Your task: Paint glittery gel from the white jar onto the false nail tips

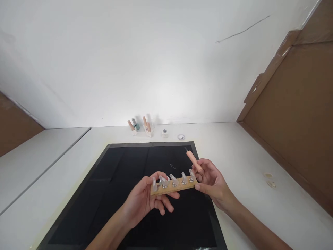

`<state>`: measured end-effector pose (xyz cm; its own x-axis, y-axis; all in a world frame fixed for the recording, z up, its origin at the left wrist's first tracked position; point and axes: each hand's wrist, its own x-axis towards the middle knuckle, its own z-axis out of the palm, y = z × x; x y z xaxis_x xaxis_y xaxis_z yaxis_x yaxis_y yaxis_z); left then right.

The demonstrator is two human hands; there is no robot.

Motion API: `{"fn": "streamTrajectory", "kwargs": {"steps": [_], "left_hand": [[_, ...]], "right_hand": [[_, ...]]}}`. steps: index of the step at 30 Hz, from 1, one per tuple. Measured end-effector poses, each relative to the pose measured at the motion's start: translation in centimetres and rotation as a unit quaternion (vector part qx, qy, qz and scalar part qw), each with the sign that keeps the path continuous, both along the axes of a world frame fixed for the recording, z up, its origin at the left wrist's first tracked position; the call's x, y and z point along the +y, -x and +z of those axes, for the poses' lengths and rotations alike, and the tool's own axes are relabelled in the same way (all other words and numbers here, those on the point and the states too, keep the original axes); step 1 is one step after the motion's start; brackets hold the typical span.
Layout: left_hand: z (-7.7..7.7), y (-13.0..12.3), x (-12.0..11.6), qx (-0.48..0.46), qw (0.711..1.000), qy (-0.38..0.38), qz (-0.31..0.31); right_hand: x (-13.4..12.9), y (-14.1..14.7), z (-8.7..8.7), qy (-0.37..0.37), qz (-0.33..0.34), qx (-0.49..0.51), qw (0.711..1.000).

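Observation:
My left hand point(140, 201) grips the left part of a tan nail-tip display strip point(170, 189), thumb along its edge and fingers underneath. Several clear false nail tips point(173, 179) stand tilted in a row along it on shiny silver mounts. In my right hand point(214, 182) is a nail polish brush point(193, 158) with a peach cap handle, its dark bristle end pointing up and to the left, away from the tips. The right thumb also touches the right end of the strip. Both hands are above the black mat point(109, 194).
Behind the mat, by the white wall, stand several nail polish bottles point(134, 132) with peach or grey caps. An uncapped white bottle point(164, 134) and a small round dish point(181, 137) sit to their right. Small round pieces point(271, 184) lie at right, near a cardboard panel point(293, 104).

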<state>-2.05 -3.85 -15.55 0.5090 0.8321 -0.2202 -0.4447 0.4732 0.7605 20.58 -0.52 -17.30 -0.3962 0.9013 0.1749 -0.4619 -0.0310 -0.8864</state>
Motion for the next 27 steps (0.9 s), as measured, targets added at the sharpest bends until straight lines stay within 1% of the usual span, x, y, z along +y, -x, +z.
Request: {"fn": "streamTrajectory", "kwargs": {"steps": [3,5,10,12,15,17,19,21,24,27], "left_hand": [[0.1,0.1,-0.2,0.018,0.996,-0.074,0.044],[0.2,-0.1,-0.4,0.038,0.992,-0.098,0.072],[-0.1,-0.4,-0.8,0.121,0.981,-0.077,0.131],[-0.3,-0.3,-0.8,0.135,0.979,-0.073,0.137],[-0.9,-0.3,-0.9,0.147,0.981,-0.074,0.099],[-1.5,-0.6,-1.1,0.143,0.986,-0.069,0.055],[-2.2,-1.0,-1.3,0.137,0.989,-0.058,0.013],[-2.9,-1.5,-1.6,0.133,0.990,-0.049,-0.020],[-3.5,-2.0,-1.9,0.130,0.989,-0.035,-0.054],[-3.7,-2.1,-1.9,0.138,0.987,-0.025,-0.074]], "right_hand": [[0.1,0.1,-0.1,0.004,-0.018,-0.010,1.000],[0.3,0.1,-0.3,0.005,-0.024,-0.021,0.999],[0.8,-0.1,-0.5,0.005,-0.023,-0.053,0.998],[1.2,-0.5,-0.5,0.008,-0.033,-0.068,0.997],[1.7,-1.3,-0.3,0.018,-0.073,-0.081,0.994],[2.0,-1.7,0.0,0.023,-0.100,-0.078,0.992],[2.0,-1.8,0.2,0.028,-0.109,-0.073,0.991],[1.8,-1.7,0.4,0.038,-0.099,-0.072,0.992],[1.3,-1.2,0.3,0.047,-0.062,-0.082,0.994],[1.0,-0.8,-0.2,0.022,-0.009,-0.101,0.995]]}}
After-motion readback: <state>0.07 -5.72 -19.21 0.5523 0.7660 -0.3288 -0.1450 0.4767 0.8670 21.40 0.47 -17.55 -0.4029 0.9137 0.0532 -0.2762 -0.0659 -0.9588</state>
